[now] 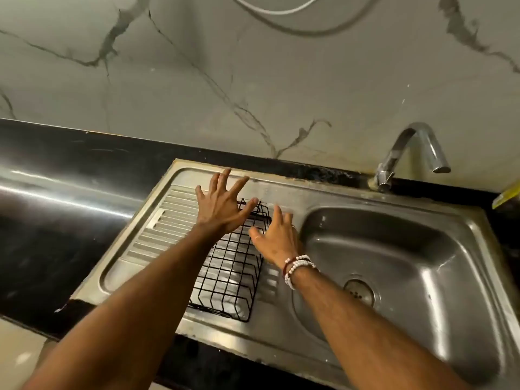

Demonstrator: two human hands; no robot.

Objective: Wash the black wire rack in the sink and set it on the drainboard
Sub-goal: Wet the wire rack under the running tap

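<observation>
The black wire rack lies on the ribbed steel drainboard, just left of the sink basin. My left hand hovers over the rack's far end with its fingers spread wide and holds nothing. My right hand, with a bead bracelet at the wrist, is over the rack's far right corner, fingers straight and loose; whether it touches the wire is unclear. My forearms hide part of the rack's left side.
A chrome tap arches over the basin's back edge, with no water running. The drain sits in the basin floor. Black countertop extends left. A marble-patterned wall rises behind. A yellow object pokes in at the right edge.
</observation>
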